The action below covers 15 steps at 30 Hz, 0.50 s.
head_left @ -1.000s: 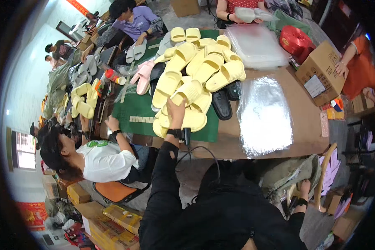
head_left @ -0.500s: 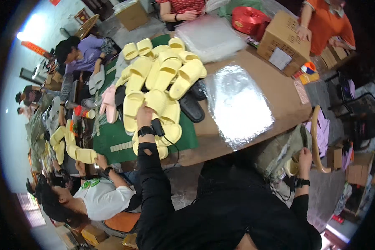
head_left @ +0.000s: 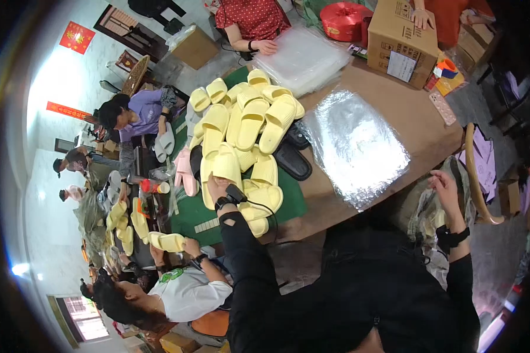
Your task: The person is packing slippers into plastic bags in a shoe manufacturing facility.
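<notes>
On the table (head_left: 415, 115), one pile of yellow slippers (head_left: 254, 120), loose, overlapping, mixed toe directions; landmark for all entries.

Left hand (head_left: 219, 187): at the pile's near end, touching a yellow slipper (head_left: 227, 163); fingers hidden, so whether it grips cannot be told. Placement unchanged from half a second ago.

Cable (head_left: 264, 206), black: from the left wrist across the pile's near end; a likely snag.

Right hand (head_left: 446, 191): well right of the pile, beyond the table's near edge, raised over a grey-green sack (head_left: 421, 203). Fingers loosely bent, nothing visible in them. Change: half a second ago these fingers were at the sack's mouth; now lifted off. Judged effect: only the left hand remains engaged with slippers.

Black slipper (head_left: 292, 162): against the pile's right side.

Pink slippers (head_left: 185, 170): just left of the pile.

Green mat (head_left: 185, 226): under the pile, showing at its near left; margin there narrow.

Silvery plastic sheets (head_left: 359, 150): right of the pile, reaching toward the near edge.

Cardboard carton (head_left: 394, 41): far right of the pile; brown surface between it and the sheets gives the widest room for moving.
</notes>
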Tool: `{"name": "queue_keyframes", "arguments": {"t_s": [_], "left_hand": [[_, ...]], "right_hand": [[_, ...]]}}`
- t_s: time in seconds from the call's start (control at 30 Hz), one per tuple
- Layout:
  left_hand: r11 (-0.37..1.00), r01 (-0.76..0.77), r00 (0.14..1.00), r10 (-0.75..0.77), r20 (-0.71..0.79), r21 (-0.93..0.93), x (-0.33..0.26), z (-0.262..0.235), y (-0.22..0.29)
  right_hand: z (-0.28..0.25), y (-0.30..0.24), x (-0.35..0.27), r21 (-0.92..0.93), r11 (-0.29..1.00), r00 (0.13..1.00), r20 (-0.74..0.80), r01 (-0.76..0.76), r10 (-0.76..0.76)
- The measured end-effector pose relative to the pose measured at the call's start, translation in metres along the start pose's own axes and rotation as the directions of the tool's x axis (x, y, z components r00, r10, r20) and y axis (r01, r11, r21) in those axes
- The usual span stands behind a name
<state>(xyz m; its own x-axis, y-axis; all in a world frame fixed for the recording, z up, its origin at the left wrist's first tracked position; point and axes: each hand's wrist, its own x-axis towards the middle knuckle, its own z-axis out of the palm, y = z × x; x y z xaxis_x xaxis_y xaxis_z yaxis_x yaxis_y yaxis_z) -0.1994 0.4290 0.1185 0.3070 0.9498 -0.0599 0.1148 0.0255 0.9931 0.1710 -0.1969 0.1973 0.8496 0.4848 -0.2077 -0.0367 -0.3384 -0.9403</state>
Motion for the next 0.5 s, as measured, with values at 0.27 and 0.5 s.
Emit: {"name": "queue_keyframes", "arguments": {"t_s": [0.27, 0.5], "left_hand": [[0.682, 0.438, 0.899, -0.315, 0.305, -0.587, -0.071, 0.117, 0.092], [0.797, 0.28, 0.792, 0.123, 0.598, -0.535, -0.185, 0.256, 0.126]], "right_hand": [[0.032, -0.013, 0.029, 0.059, 0.998, 0.947, 0.319, 0.011, -0.03], [0.14, -0.054, 0.063, -0.018, 0.976, 0.724, 0.674, 0.215, -0.147]]}}
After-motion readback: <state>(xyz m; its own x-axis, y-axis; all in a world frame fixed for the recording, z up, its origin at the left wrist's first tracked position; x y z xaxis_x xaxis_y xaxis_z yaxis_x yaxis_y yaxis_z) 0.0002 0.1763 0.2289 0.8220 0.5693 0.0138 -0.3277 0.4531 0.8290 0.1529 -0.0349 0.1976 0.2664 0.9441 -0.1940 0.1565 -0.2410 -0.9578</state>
